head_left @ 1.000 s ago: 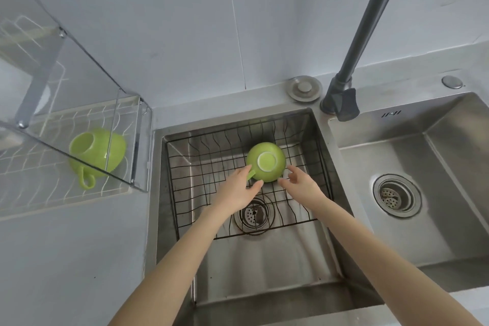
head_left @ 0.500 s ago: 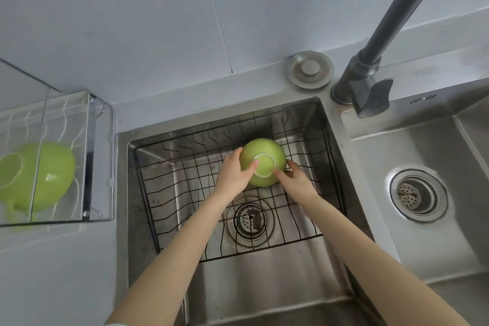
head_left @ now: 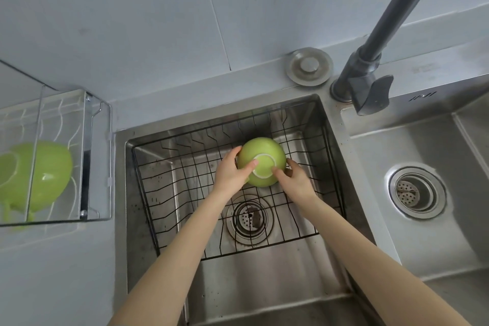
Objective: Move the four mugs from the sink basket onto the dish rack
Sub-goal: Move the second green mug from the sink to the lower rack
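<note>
A green mug (head_left: 264, 152) sits upside down, its pale base ring facing up, in the black wire sink basket (head_left: 164, 182) in the left sink basin. My left hand (head_left: 231, 171) grips its left side and my right hand (head_left: 296, 180) grips its right side; both thumbs rest by the base ring. The mug's handle is hidden. Another green mug (head_left: 43, 176) lies on the white wire dish rack (head_left: 63, 114) at the far left, seen through a clear panel.
A dark faucet (head_left: 370, 66) rises at the upper right, with a round metal cap (head_left: 309, 66) beside it on the ledge. The right basin has a strainer drain (head_left: 415, 190). A drain (head_left: 250, 217) lies under the basket. Grey counter surrounds the rack.
Both hands have closed in from either side and taken hold of the upturned mug. The view has shifted, so the dish rack now sits further left.
</note>
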